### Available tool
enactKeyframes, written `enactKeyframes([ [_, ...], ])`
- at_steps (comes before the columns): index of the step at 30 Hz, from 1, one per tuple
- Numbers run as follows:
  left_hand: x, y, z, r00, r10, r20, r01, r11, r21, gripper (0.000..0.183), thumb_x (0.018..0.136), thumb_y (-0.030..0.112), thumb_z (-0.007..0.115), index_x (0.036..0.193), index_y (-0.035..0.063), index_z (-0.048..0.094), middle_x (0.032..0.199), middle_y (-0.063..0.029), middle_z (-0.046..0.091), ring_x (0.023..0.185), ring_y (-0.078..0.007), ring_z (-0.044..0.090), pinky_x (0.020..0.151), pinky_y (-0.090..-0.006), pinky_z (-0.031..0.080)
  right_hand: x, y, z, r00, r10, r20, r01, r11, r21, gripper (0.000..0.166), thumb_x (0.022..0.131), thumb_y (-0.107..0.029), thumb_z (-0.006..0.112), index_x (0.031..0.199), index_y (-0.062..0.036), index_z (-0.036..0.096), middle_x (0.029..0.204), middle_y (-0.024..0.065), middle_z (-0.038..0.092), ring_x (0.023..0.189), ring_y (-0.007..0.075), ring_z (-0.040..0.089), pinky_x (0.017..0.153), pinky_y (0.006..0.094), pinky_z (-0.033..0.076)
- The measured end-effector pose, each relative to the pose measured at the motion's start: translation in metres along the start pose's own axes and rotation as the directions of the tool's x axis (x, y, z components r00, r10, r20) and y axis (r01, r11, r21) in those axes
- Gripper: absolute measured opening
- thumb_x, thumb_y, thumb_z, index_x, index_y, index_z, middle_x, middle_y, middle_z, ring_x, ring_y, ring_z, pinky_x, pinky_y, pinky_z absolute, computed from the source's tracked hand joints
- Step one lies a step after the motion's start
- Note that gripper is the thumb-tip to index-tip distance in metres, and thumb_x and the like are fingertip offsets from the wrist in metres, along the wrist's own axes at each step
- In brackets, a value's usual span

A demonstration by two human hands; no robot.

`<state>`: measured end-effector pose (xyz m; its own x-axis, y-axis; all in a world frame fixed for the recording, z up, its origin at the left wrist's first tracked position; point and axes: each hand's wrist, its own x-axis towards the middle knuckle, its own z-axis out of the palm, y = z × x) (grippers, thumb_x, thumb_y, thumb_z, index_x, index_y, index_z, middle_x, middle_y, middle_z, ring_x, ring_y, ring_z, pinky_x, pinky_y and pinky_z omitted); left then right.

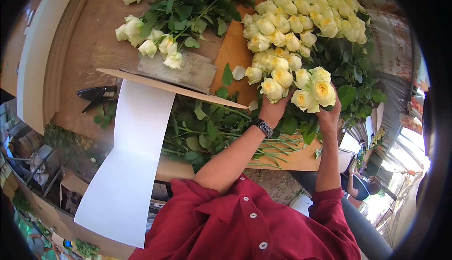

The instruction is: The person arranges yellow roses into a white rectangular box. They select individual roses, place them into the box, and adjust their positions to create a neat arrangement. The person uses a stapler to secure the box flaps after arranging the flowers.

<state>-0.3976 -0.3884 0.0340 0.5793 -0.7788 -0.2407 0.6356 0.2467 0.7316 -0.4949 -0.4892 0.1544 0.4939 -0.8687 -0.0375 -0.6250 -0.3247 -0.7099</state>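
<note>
Several pale yellow roses (314, 90) are bunched at my right hand (328, 117), whose fingers close around them just below the blooms. Beside it, my left hand (274, 110), with a dark patterned band on the wrist, is under more yellow roses (276, 83); the blooms hide most of its fingers, so its grip is unclear. A large heap of yellow roses (300, 16) lies beyond both hands, with dark green leaves at its right. Left of my left wrist, leafy stems (212, 129) lie across the table, their cut ends pointing towards me.
An upright board (176, 90) stands on the table (95, 48), with a white sheet (137, 147) hanging on the near side. A black stapler-like tool (97, 94) lies left of it. Cream roses (132, 27) lie at upper left. A person (363, 187) is at far right.
</note>
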Motion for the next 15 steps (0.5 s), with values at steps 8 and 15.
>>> enactKeyframes([
  [8, -0.014, 0.008, 0.017, 0.896, 0.184, 0.403, -0.336, 0.876, 0.346, 0.031, 0.096, 0.011, 0.062, 0.126, 0.0093, 0.064, 0.122, -0.0075, 0.068, 0.112, -0.0249, 0.063, 0.096, -0.0365, 0.050, 0.010, 0.006, -0.075, 0.982, 0.160, -0.096, -0.152, 0.984, 0.088, 0.063, 0.075, -0.010, 0.083, 0.131, 0.0017, 0.056, 0.127, 0.0119, 0.063, 0.112, 0.0207, 0.061, 0.099, 0.0341, 0.047],
  [15, -0.023, 0.010, 0.020, 0.777, 0.236, 0.583, -0.560, 0.682, 0.470, 0.047, 0.086, 0.014, 0.064, 0.132, 0.0089, 0.057, 0.130, -0.0095, 0.061, 0.125, -0.0314, 0.053, 0.110, -0.0434, 0.038, 0.012, -0.006, -0.095, 0.954, 0.118, 0.276, -0.016, 0.938, -0.347, 0.054, 0.079, -0.018, 0.079, 0.128, -0.0024, 0.061, 0.133, 0.0143, 0.061, 0.123, 0.0292, 0.057, 0.106, 0.0387, 0.042],
])
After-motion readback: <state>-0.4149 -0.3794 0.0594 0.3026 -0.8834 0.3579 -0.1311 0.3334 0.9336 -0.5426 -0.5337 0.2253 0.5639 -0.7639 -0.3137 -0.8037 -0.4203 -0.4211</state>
